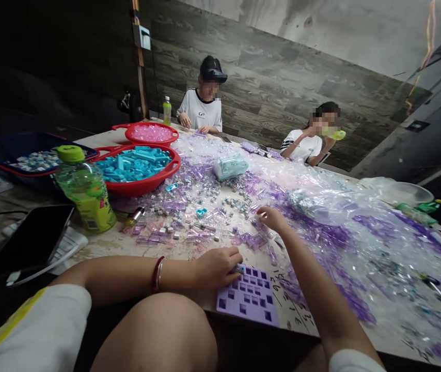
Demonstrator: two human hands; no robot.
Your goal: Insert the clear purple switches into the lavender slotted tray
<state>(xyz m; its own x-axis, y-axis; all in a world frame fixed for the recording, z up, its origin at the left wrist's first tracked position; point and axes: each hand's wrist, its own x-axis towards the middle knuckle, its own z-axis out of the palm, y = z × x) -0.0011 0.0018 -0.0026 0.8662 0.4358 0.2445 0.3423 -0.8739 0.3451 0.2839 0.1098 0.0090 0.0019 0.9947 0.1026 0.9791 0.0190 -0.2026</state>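
My left hand rests on the upper left part of a purple tray with rows of square holes, at the table's front edge. Its fingers are curled together, and a tiny bluish bit shows by the fingertips; what they hold is too small to name. Further out, my right hand reaches over scattered small parts in silver, white and blue. Its fingertips are pinched, and whatever lies between them cannot be made out. Clear purple plastic pieces lie just below that hand.
Red baskets hold blue pieces and pink pieces. At left stand a green-capped bottle and a phone. A wrapped packet lies mid-table amid clear plastic. Two people sit opposite.
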